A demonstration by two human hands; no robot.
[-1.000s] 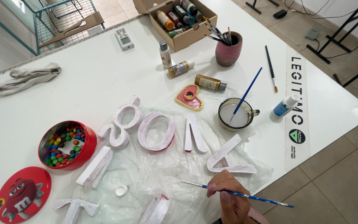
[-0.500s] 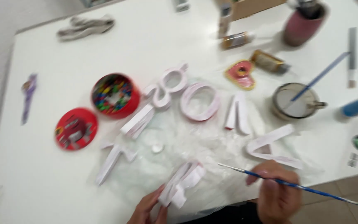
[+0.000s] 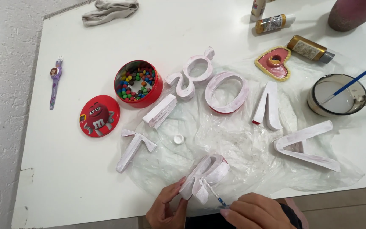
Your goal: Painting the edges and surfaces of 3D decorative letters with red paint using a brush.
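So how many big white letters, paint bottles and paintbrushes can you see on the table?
Big white letters: 7. One in the left hand, the R-shaped letter; the others.
Paint bottles: 3.
Paintbrushes: 2. One in the right hand, thin brush; one in the cup.
Total: 12.

Candy tin (image 3: 138, 83) sits left of letters (image 3: 226, 92) on plastic sheet (image 3: 242, 144).

Single head-worn view, steep downward tilt over white desk (image 3: 85, 169), hands (image 3: 166, 210) close at bottom edge, far desk side cropped.
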